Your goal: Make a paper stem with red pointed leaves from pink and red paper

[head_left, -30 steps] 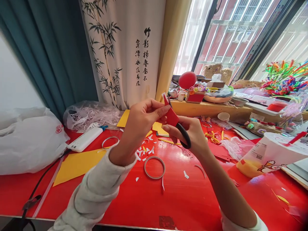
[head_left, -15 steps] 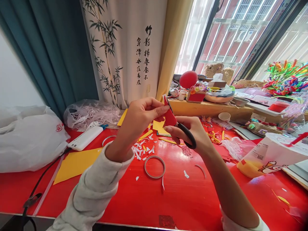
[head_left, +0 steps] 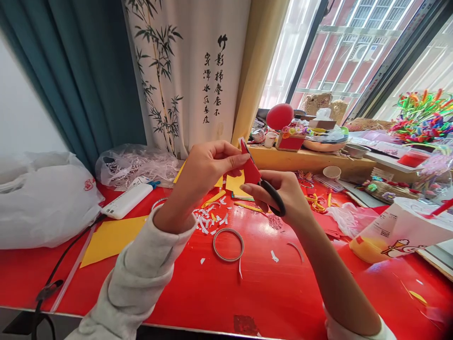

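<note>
Between thumb and fingers, my left hand (head_left: pixel 214 163) pinches a small piece of red paper (head_left: pixel 251 172) above the table. My right hand (head_left: pixel 279 191) is closed round the black handles of a pair of scissors (head_left: pixel 274 196). The scissor blades lie along the right edge of the red paper, pointing up; how far apart they are I cannot tell. Below the hands, a thin roll of tape (head_left: pixel 228 259) rests flat with its end loose. White and yellow paper scraps (head_left: pixel 208 219) are scattered behind it.
Yellow paper (head_left: pixel 109 236), a white power strip (head_left: pixel 128 200) and a white plastic bag (head_left: pixel 46 203) lie on the left of the red table (head_left: pixel 198 297). On the right stands a drink cup (head_left: pixel 392 231). A crowded sill (head_left: pixel 272 158) runs behind.
Both hands stay nearly in place, still holding the red paper and the scissors. The camera view has shifted slightly, with the background a little farther right.
</note>
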`<state>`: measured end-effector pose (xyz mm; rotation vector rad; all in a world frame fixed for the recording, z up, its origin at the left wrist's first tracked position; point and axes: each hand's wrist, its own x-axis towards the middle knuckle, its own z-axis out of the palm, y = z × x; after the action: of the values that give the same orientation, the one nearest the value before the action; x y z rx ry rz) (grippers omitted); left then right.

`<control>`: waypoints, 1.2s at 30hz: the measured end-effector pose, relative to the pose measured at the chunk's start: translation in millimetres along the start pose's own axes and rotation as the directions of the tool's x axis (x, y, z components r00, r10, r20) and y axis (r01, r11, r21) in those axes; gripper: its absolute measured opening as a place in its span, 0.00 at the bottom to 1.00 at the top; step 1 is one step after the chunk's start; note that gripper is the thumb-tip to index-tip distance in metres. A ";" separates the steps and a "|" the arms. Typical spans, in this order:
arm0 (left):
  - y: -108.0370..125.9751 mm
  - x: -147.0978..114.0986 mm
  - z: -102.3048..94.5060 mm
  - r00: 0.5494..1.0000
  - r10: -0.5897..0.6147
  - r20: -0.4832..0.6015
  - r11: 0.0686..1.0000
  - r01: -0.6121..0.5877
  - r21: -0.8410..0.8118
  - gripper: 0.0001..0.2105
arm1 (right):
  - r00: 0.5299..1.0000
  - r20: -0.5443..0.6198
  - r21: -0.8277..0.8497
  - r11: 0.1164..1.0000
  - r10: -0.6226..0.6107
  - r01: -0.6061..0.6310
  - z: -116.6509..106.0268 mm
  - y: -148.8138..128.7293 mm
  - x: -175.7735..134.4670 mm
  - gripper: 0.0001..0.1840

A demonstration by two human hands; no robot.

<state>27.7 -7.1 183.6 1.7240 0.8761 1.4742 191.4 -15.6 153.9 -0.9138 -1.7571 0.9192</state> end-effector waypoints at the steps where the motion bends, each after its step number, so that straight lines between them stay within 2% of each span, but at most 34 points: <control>1: -0.2 0.5 -0.4 1.000 -0.002 0.002 1.000 0.002 -0.002 0.09 | 1.000 -0.007 0.010 1.000 0.000 0.000 0.6 0.9 0.4 0.18; 4: -0.6 1.1 -1.4 1.000 -0.013 0.010 1.000 0.013 0.009 0.09 | 1.000 -0.002 0.040 0.999 0.002 -0.002 1.1 3.7 1.8 0.19; 8: 0.0 -0.2 -1.6 1.000 -0.017 0.018 0.999 0.016 0.032 0.10 | 0.998 0.065 0.069 0.998 0.002 -0.006 -2.2 6.1 3.9 0.19; 14: -0.9 -1.2 -2.4 0.999 -0.027 0.047 0.997 0.024 0.070 0.11 | 0.993 0.116 0.019 1.000 -0.009 0.007 -6.9 6.1 4.8 0.21; 23: -3.6 2.2 -5.5 0.998 0.007 0.065 0.997 -0.011 0.070 0.09 | 0.998 0.033 -0.007 0.999 0.045 -0.044 -3.3 4.6 3.0 0.20; 32: -5.7 5.0 -6.8 0.998 -0.005 0.066 0.998 0.001 0.062 0.09 | 0.999 0.004 -0.016 0.999 0.045 -0.045 -2.6 3.1 3.5 0.23; 36: -10.0 7.9 -10.4 0.994 -0.028 0.109 0.999 0.023 0.047 0.10 | 0.999 -0.009 -0.035 0.998 0.050 -0.050 -3.1 4.2 4.0 0.23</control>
<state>17.8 5.6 180.4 1.8030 0.8767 1.3393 193.9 -9.7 152.7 -0.9870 -1.7549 0.9181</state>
